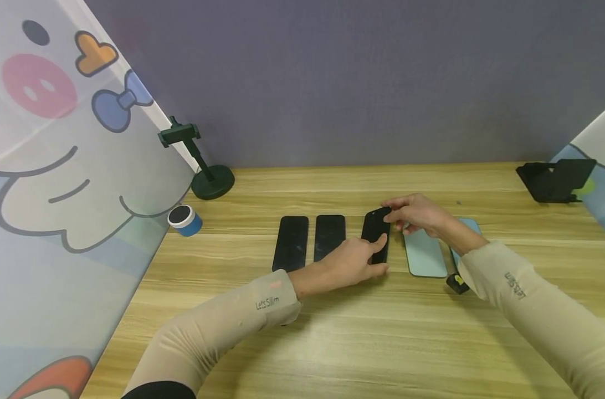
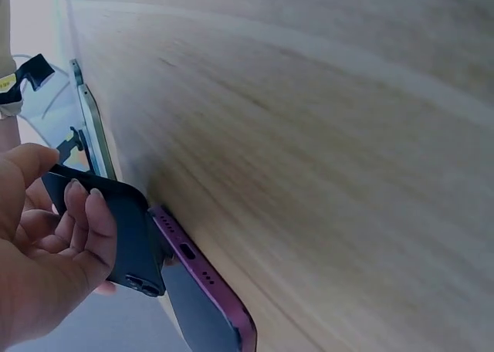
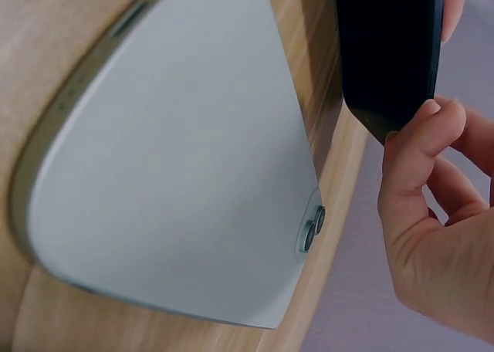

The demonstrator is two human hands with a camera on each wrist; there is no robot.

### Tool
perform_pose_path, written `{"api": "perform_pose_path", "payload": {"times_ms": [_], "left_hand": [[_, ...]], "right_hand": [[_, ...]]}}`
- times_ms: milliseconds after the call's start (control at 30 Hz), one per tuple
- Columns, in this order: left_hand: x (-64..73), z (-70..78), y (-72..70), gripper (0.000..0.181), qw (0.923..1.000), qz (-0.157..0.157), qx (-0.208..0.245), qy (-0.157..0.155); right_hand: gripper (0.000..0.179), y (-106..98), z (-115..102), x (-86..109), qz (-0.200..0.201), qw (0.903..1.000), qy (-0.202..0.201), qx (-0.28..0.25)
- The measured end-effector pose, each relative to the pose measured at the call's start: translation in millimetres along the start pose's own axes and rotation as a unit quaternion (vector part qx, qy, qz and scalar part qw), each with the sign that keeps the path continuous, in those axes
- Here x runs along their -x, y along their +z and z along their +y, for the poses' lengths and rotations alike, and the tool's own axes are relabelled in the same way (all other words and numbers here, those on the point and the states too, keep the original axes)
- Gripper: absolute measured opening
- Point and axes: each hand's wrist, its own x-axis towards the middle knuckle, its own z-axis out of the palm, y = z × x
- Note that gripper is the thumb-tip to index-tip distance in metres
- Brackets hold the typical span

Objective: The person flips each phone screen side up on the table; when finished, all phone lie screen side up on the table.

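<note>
A black smartphone [image 1: 374, 226] is tilted up off the table, its camera side showing. My left hand [image 1: 353, 259] holds it from the near left, index finger across to its right edge and thumb by the lower end. With fingertips, my right hand [image 1: 418, 214] pinches its far right corner; the right wrist view shows thumb and finger on the corner of the phone [image 3: 390, 47]. Just right lies a pale green smartphone [image 1: 426, 254], back up with two lenses. To the left, two dark smartphones lie side by side, one [image 1: 291, 244] farther out and one [image 1: 329, 235] partly behind my left hand.
A blue phone [image 1: 469, 224] lies under the right forearm. A dark green phone stand [image 1: 210, 180] and a blue-and-white jar [image 1: 185, 220] stand at the left, and a black folding stand [image 1: 557, 180] at the far right. A grey partition [image 1: 357, 83] closes off the wooden table's back.
</note>
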Motion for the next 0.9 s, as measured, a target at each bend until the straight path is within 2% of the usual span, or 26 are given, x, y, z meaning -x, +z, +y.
{"api": "perform_pose_path", "payload": {"times_ms": [233,500,767,900], "left_hand": [[1.7,0.7,-4.4,0.068,0.9999,-0.007,0.013,-0.003],[2.4,-0.9,-7.8,0.066,0.9997,0.0,0.024,-0.01],[4.1,2.5,-12.4,0.063,0.9998,0.002,-0.006,-0.017],[6.1,4.9,-14.5,0.062,0.9995,0.004,-0.005,-0.03]], "right_hand": [[0.058,0,1,0.0,0.009,0.9999,-0.009,-0.005],[0.06,1,1,0.7,0.012,0.9993,-0.033,-0.015],[0.062,6,0,-1.7,0.021,0.9984,-0.05,-0.018],[0.063,8,1,-3.8,0.023,0.9979,-0.058,-0.02]]}}
